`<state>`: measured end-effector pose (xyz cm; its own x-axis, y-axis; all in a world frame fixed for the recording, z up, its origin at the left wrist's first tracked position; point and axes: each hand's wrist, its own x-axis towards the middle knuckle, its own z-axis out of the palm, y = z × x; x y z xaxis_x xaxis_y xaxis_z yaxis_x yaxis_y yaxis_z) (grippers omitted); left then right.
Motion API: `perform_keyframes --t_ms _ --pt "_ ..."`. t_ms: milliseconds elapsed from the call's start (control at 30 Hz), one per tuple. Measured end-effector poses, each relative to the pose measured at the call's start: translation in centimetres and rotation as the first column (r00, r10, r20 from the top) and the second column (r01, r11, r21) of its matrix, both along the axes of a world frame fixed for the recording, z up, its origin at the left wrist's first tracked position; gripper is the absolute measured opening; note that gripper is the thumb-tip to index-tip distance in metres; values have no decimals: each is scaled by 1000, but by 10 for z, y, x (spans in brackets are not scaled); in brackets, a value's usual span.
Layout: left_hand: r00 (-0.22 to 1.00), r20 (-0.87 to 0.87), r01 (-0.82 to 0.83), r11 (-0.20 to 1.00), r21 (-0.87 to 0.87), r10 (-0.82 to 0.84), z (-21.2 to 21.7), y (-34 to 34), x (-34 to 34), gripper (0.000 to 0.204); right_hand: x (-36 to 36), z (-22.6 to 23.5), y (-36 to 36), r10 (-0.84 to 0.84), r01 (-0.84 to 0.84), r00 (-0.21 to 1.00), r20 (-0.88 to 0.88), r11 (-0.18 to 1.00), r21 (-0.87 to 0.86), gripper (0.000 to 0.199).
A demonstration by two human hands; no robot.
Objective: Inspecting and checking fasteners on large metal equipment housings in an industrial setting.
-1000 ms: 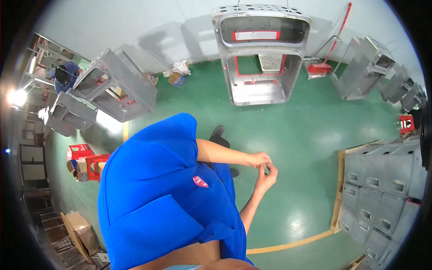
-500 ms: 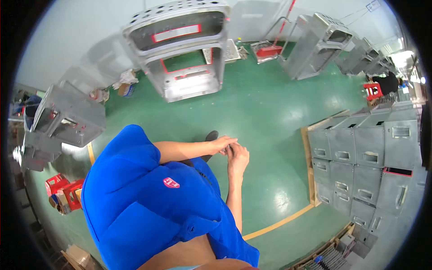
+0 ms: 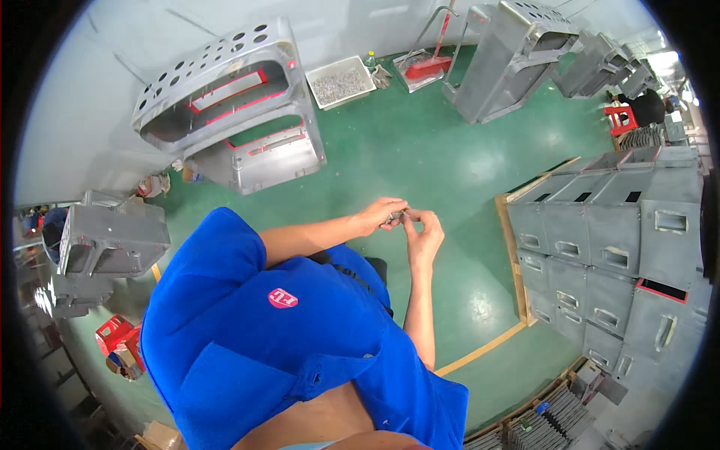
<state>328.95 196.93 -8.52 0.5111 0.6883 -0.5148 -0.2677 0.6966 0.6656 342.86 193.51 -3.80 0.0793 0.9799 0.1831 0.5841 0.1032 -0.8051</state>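
Observation:
In front of my chest, over the green floor, both hands meet. My left hand (image 3: 375, 216) is curled around a few small grey metal pieces (image 3: 394, 217), too small to name exactly. Thumb and fingers of my right hand (image 3: 425, 238) pinch at the edge of those pieces, close to the left fingertips. What sits between the right fingertips is hard to make out. Nearest beyond the hands is a large grey metal cabinet frame (image 3: 277, 169) with round holes along its top and red-edged openings.
A white tray (image 3: 309, 77) of small metal bits lies by the wall, beside a red broom and dustpan (image 3: 426, 69). Another metal frame (image 3: 491, 82) stands farther right. Stacked grey metal boxes (image 3: 611, 247) fill a wooden pallet (image 3: 512, 262). Red stools (image 3: 112, 330) are at left.
Both hands have moved slightly right and up, still together. My view has shifted, so the large frame now sits farther left and the white tray shows fully.

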Motion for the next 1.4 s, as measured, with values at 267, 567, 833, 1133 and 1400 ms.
perform_keyframes --t_ms 267,567,833,1133,1400 --pt "993 -84 -80 995 53 84 -7 77 35 14 54 -22 100 -22 -34 959 -283 981 -190 9" --pt "968 -68 -244 969 -28 241 0 178 104 25 162 -121 326 -66 -12 540 -839 996 -86 10" --pt "903 -47 -428 904 -25 426 27 223 142 19 181 -120 498 -365 409 250 -897 879 -244 12" --pt "881 -207 -426 903 45 426 30 242 124 20 156 -136 522 -421 519 229 -878 816 -255 11" --pt "903 -180 -396 918 -1 390 45 245 113 25 132 -124 519 -451 600 236 -861 764 -236 10"
